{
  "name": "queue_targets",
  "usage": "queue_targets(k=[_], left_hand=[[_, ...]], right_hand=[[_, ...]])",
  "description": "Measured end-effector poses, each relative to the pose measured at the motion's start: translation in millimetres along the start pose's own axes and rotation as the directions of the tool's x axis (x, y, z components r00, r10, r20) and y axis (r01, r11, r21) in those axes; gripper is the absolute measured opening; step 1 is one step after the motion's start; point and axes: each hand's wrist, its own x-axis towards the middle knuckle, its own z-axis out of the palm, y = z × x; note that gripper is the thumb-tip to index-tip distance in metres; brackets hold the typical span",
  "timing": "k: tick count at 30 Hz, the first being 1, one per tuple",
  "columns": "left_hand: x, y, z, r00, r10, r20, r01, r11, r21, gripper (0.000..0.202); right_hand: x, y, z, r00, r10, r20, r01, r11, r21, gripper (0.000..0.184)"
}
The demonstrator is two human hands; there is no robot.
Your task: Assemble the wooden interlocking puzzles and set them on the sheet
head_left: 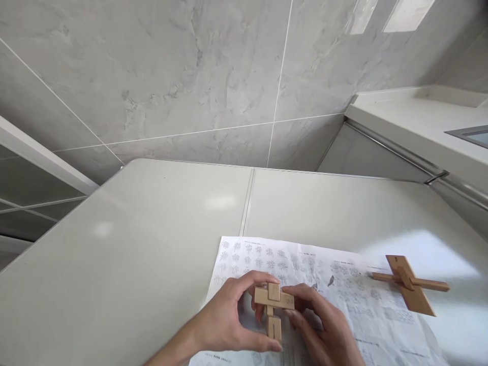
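Above the printed paper sheet (353, 335), both hands hold a small wooden interlocking puzzle (280, 300) made of crossed blocks. My left hand (232, 312) grips it from the left, with the thumb at the lower block's bottom end and a finger at the top. My right hand (324, 325) pinches the right end of the crossing block between thumb and fingers. Marks show on some of the blocks. The far sides of the blocks and some fingertips are hidden.
A second wooden puzzle piece, a flat board (417, 300) crossed by a stick (430, 284), lies to the right, partly over the sheet. The pale table (183, 213) has a seam down its middle. A tiled surface (183, 76) lies beyond, with a white counter (419, 109) at right.
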Motion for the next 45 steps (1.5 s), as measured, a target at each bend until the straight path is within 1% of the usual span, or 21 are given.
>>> queue_targets(k=[6, 9, 11, 13, 15, 18, 19, 21, 23, 26, 28, 32, 34, 36, 38, 40, 43, 45], left_hand=[[1.3, -6.2, 0.7, 1.000, 0.015, -0.007, -0.015, 1.000, 0.009, 0.075], [2.0, -5.3, 0.7, 1.000, 0.016, -0.009, -0.016, 1.000, 0.011, 0.075], [1.8, -3.8, 0.4, 1.000, 0.013, -0.020, -0.013, 1.000, -0.001, 0.073], [1.4, -2.7, -0.5, 0.998, 0.009, -0.066, -0.011, 0.999, -0.032, 0.071], [1.1, -2.6, -2.3, 0.988, 0.002, -0.156, -0.012, 0.998, -0.065, 0.072], [1.4, -4.1, -5.9, 0.950, -0.018, -0.312, -0.016, 0.994, -0.107, 0.072], [1.5, -4.7, -7.1, 0.939, -0.025, -0.342, -0.019, 0.992, -0.126, 0.071], [1.8, -5.6, -8.6, 0.929, -0.038, -0.369, -0.024, 0.986, -0.163, 0.071], [1.9, -5.9, -9.0, 0.928, -0.047, -0.370, -0.022, 0.983, -0.182, 0.072], [1.3, -4.9, -7.6, 0.926, -0.050, -0.373, -0.007, 0.989, -0.150, 0.072], [0.7, -3.4, -6.0, 0.925, -0.043, -0.377, 0.003, 0.994, -0.106, 0.071], [0.3, -0.9, -3.0, 0.926, -0.011, -0.378, -0.005, 0.999, -0.042, 0.069], [0.7, -1.4, -2.0, 0.927, 0.005, -0.375, -0.013, 1.000, -0.019, 0.067], [1.1, -3.0, -1.5, 0.927, 0.023, -0.375, -0.023, 1.000, 0.006, 0.067], [1.5, -5.0, -1.5, 0.927, 0.042, -0.373, -0.032, 0.999, 0.034, 0.067], [1.6, -6.5, -1.5, 0.929, 0.055, -0.365, -0.033, 0.997, 0.066, 0.067], [1.0, -7.0, -1.0, 0.936, 0.070, -0.345, -0.027, 0.991, 0.128, 0.067], [0.3, -6.9, 0.0, 0.947, 0.083, -0.312, -0.030, 0.985, 0.172, 0.066]], right_hand=[[-2.7, 2.4, 2.7, 0.993, 0.108, 0.048, -0.112, 0.991, 0.079, 0.038], [-2.4, 3.4, 3.4, 0.992, 0.118, 0.054, -0.122, 0.989, 0.082, 0.038], [-1.2, 3.2, 3.6, 0.991, 0.129, 0.038, -0.131, 0.988, 0.085, 0.037], [0.2, 2.7, 3.7, 0.992, 0.123, 0.007, -0.123, 0.989, 0.084, 0.038], [1.3, 2.5, 4.1, 0.998, 0.062, 0.002, -0.062, 0.997, 0.041, 0.035], [1.5, 3.4, 6.1, 0.991, -0.101, 0.088, 0.109, 0.990, -0.087, 0.026], [1.1, 4.0, 7.3, 0.981, -0.149, 0.125, 0.165, 0.977, -0.133, 0.027], [0.1, 4.9, 9.8, 0.961, -0.207, 0.184, 0.246, 0.943, -0.224, 0.033], [-0.8, 4.9, 12.1, 0.949, -0.226, 0.221, 0.286, 0.911, -0.298, 0.036], [-0.7, 2.6, 13.5, 0.942, -0.243, 0.231, 0.312, 0.886, -0.344, 0.032], [0.1, 0.5, 13.3, 0.942, -0.260, 0.212, 0.322, 0.877, -0.356, 0.031], [1.6, 0.5, 11.7, 0.950, -0.262, 0.168, 0.308, 0.866, -0.393, 0.041], [2.7, 3.6, 10.1, 0.957, -0.255, 0.142, 0.291, 0.865, -0.409, 0.042], [4.7, 7.3, 7.2, 0.964, -0.252, 0.086, 0.264, 0.862, -0.432, 0.036], [7.8, 9.4, 2.6, 0.965, -0.258, 0.035, 0.246, 0.855, -0.456, 0.024], [11.4, 8.6, -3.0, 0.961, -0.275, 0.036, 0.260, 0.848, -0.462, 0.015], [15.0, 3.8, -10.1, 0.954, -0.293, 0.068, 0.293, 0.850, -0.438, 0.015], [15.0, 1.0, -12.5, 0.956, -0.285, 0.072, 0.288, 0.858, -0.425, 0.016]])
